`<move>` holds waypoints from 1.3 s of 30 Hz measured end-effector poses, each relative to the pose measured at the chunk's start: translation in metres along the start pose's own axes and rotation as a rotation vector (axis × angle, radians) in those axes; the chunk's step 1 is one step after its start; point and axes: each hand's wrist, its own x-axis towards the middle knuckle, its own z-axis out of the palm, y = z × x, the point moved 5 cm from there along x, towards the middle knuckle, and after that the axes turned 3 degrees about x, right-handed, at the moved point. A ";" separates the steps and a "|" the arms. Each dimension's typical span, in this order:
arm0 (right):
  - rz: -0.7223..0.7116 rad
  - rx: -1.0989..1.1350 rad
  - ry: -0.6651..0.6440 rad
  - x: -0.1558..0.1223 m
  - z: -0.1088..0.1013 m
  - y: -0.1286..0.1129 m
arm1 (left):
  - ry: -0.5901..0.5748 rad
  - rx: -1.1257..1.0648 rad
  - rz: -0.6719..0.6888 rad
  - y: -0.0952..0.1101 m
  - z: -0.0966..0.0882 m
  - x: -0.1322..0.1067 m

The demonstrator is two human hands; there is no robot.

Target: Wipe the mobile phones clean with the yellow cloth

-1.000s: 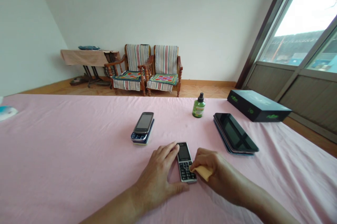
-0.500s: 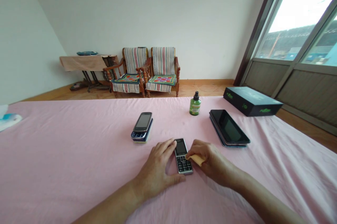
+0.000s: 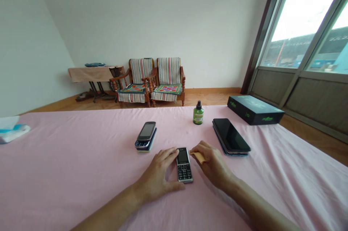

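Observation:
A black keypad phone with a silver edge (image 3: pixel 184 167) lies face up on the pink cloth (image 3: pixel 81 180). My left hand (image 3: pixel 160 175) braces it from the left, fingertips at its upper left side and thumb by its bottom edge. Pinched in my right hand (image 3: pixel 213 162) is a small folded yellow cloth (image 3: pixel 199 157), just right of the phone's screen. Beyond my left hand, a slider phone (image 3: pixel 146 131) rests on top of other flat items. On the right, a dark tablet-like device (image 3: pixel 231 135) is stacked on another flat object.
Further back stand a green bottle with a black cap (image 3: pixel 198 113) and a flat black box (image 3: pixel 254 109). A tissue pack (image 3: pixel 13 133) sits at the far left. Past the far edge are two wooden chairs (image 3: pixel 168 75) and a covered table (image 3: pixel 92 75).
My right hand has moved the yellow cloth from the phone's keypad up to the right of its screen. My left hand keeps its place at the phone. The view has tilted slightly.

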 end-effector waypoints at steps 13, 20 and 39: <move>-0.094 0.042 -0.150 -0.006 0.018 -0.007 | 0.013 -0.012 -0.001 -0.001 0.000 -0.001; -0.204 -0.027 -0.217 -0.009 0.009 -0.024 | 0.017 -0.009 0.000 0.002 0.000 -0.001; -0.141 -0.044 0.042 -0.009 0.011 0.005 | 0.132 0.185 0.174 -0.037 0.022 0.000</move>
